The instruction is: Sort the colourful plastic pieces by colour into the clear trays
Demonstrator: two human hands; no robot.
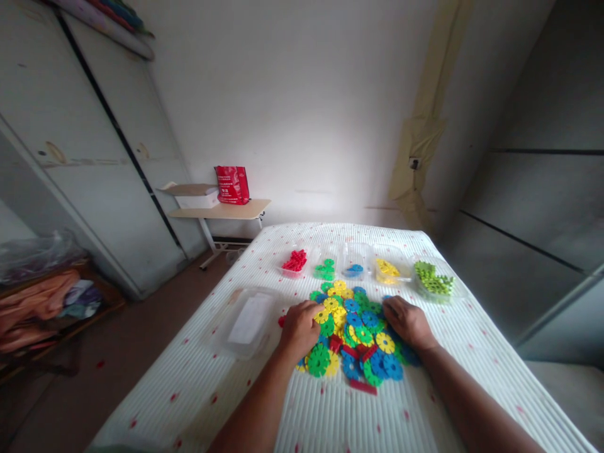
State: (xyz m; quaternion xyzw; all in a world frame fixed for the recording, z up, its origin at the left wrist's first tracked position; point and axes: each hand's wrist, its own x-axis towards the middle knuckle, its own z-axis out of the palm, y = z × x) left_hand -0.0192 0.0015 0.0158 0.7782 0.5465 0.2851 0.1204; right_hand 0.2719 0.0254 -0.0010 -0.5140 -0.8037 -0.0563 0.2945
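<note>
A loose heap of flat notched plastic discs (361,318) in yellow, green and blue lies on the bed-like surface in front of me, with several red strips (363,387) among and below them. My left hand (300,327) rests against the heap's left side, fingers bent loosely over its edge beside a yellow disc (321,316). On the opposite side, my right hand (409,322) lies with fingers reaching onto the edge discs, near blue ones. Both palms face down, so what lies beneath them is hidden. Neither hand visibly lifts a piece.
Clear containers beyond the heap hold red pieces (295,261), green discs (324,270), blue discs (353,270), yellow pieces (387,269) and light-green pieces (434,280). A translucent lid-like tray (249,321) lies left. A small table (245,209) bears a red bag (232,185).
</note>
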